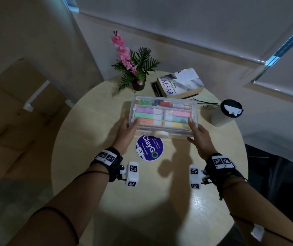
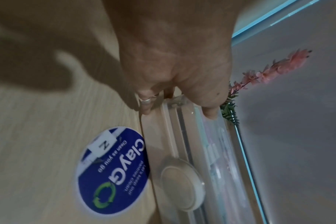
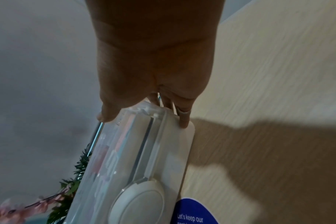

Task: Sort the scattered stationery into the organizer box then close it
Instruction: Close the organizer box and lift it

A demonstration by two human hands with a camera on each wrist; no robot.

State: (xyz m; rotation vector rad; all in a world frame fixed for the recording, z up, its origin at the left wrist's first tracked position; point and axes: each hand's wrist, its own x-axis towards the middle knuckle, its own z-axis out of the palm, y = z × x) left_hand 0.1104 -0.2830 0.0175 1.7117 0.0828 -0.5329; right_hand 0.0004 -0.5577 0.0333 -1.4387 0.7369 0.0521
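A clear plastic organizer box [image 1: 163,116] sits in the middle of the round table, its lid down over coloured stationery in rows. A round white latch [image 1: 160,134] shows on its near side. My left hand [image 1: 129,126] grips the box's left end, thumb on the lid [image 2: 211,112] and fingers [image 2: 146,104] along its side. My right hand [image 1: 196,132] grips the right end the same way, thumb on top [image 3: 105,116], fingers [image 3: 184,119] beneath the edge. In both wrist views the box [image 2: 192,151] [image 3: 134,151] appears shut, with the latch [image 2: 182,186] [image 3: 140,204] lying flat.
A blue round sticker [image 1: 149,147] lies on the table [image 1: 106,174] just in front of the box. Behind stand a pot of pink flowers [image 1: 133,68], a book [image 1: 179,83], glasses [image 1: 206,104] and a lidded paper cup [image 1: 226,112] at right.
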